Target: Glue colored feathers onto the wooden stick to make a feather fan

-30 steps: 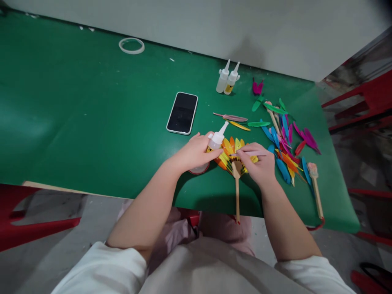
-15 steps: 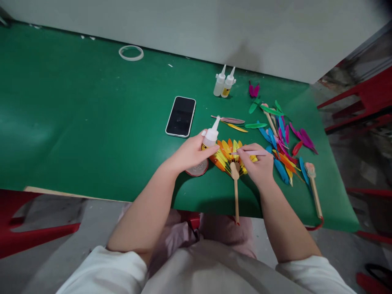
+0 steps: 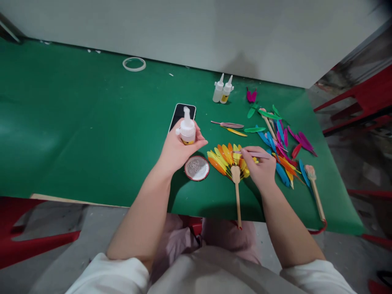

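Observation:
My left hand (image 3: 176, 149) is closed around a white glue bottle (image 3: 187, 130), its nozzle pointing up, above the table between the phone and a round red-rimmed lid or dish (image 3: 197, 168). Between finger and thumb of my right hand (image 3: 262, 169) is a pair of pale pink tweezers (image 3: 255, 154), with the tips over the feathers of a fan. That feather fan (image 3: 226, 156), yellow and orange, lies on the table with its wooden handle (image 3: 238, 204) reaching past the front edge. My right hand covers part of the fan's right side.
A phone (image 3: 175, 115) lies partly behind my left hand. Two glue bottles (image 3: 218, 92) stand near the wall, with a tape ring (image 3: 134, 64) farther left. Loose coloured feathers (image 3: 280, 139) spread on the right, near another wooden handle (image 3: 317, 196). Red stools (image 3: 361, 96) stand beyond the green table (image 3: 92, 134).
My left hand has moved left with the glue bottle, away from the fan, and now covers part of the phone. The round lid or dish is uncovered. My right hand stays at the fan.

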`<state>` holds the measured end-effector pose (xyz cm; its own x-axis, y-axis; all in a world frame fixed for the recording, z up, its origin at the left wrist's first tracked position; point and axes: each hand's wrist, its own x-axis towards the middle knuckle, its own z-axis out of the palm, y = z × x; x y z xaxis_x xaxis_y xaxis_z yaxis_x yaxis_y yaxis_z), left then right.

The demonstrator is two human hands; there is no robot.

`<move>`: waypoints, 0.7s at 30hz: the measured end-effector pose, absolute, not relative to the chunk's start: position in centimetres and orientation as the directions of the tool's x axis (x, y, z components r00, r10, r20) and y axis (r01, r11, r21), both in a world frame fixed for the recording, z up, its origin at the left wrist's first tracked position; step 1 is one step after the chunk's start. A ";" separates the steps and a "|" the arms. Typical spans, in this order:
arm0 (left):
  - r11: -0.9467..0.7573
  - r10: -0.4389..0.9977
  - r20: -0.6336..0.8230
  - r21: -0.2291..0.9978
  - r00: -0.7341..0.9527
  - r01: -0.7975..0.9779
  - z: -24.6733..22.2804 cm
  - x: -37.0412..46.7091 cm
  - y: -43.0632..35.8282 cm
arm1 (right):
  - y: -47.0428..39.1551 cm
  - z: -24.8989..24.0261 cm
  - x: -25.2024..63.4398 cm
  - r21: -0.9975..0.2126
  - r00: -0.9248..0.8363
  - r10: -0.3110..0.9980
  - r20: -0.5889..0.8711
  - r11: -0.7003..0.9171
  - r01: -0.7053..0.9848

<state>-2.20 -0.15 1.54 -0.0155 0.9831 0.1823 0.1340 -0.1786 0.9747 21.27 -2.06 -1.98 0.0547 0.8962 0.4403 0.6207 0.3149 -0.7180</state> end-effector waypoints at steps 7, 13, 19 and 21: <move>-0.207 0.939 0.258 0.952 -0.229 0.226 2.2 -3.8 -0.1 | -1.4 -2.0 22.6 -0.827 0.285 0.842 0.458 0.286 0.484; -0.237 0.922 0.300 0.937 -0.245 0.256 2.4 -5.0 0.2 | -0.7 1.2 21.1 -0.860 0.297 0.829 0.473 0.363 0.358; -0.251 0.920 0.313 0.933 -0.237 0.259 1.7 -5.6 0.5 | -1.2 1.1 16.2 -0.819 0.103 0.860 0.500 0.431 0.378; -0.234 0.922 0.301 0.934 -0.244 0.270 1.7 -5.5 0.5 | -1.7 0.3 15.3 -0.750 -0.124 0.851 0.511 0.512 0.418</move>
<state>-5.52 0.46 1.74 -0.2439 0.9218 0.3012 0.2698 -0.2338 0.9341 15.34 -1.72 0.26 -0.1245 0.8505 0.5110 0.4179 0.5120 -0.7504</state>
